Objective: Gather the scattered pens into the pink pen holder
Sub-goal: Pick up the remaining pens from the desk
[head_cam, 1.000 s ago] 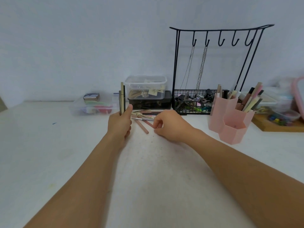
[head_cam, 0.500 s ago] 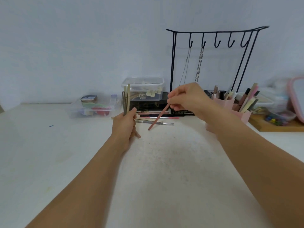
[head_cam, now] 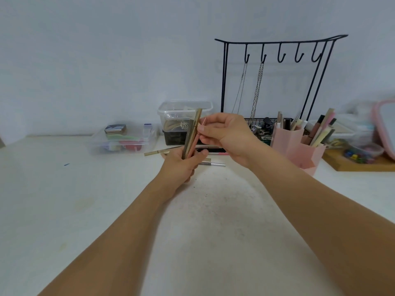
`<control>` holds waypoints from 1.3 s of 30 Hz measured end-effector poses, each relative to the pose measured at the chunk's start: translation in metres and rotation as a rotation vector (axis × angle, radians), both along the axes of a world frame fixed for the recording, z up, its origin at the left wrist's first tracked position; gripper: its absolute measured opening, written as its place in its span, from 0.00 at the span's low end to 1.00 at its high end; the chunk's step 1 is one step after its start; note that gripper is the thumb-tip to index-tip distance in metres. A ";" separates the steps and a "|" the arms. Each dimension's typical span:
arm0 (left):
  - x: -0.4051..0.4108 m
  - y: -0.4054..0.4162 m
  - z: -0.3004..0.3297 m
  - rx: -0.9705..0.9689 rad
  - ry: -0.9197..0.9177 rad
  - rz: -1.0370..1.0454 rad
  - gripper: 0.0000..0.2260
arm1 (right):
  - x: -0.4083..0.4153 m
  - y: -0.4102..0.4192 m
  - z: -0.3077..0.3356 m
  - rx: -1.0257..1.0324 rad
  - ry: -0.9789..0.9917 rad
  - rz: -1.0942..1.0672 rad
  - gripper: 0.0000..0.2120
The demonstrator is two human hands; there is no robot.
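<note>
Pens point(head_cam: 190, 136): upright bundle clenched in left hand point(head_cam: 181, 165); right hand point(head_cam: 224, 133) pinches pink pen onto it, just above that fist. Step: collecting. Next: grab strays behind grip, then pink pen holder point(head_cam: 299, 150) to right.

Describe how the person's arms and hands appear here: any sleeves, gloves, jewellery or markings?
Both forearms are bare right up to the frame's lower edge: no sleeves show. The left hand and right hand wear no gloves, and no rings, watch, bracelets or markings are visible. Fingernails look short and unpainted.

pink mirror point(head_cam: 386, 127) blurred, cut off rt
</note>
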State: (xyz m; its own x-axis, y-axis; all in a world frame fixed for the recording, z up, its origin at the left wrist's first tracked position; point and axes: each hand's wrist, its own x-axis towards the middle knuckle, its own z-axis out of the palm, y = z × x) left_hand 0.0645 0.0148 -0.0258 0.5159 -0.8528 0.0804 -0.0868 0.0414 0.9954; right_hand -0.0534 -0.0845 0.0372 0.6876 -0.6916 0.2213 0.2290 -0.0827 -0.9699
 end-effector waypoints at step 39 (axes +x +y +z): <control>0.022 0.006 0.008 -0.082 0.352 0.178 0.27 | 0.015 0.027 -0.017 0.203 0.025 0.042 0.05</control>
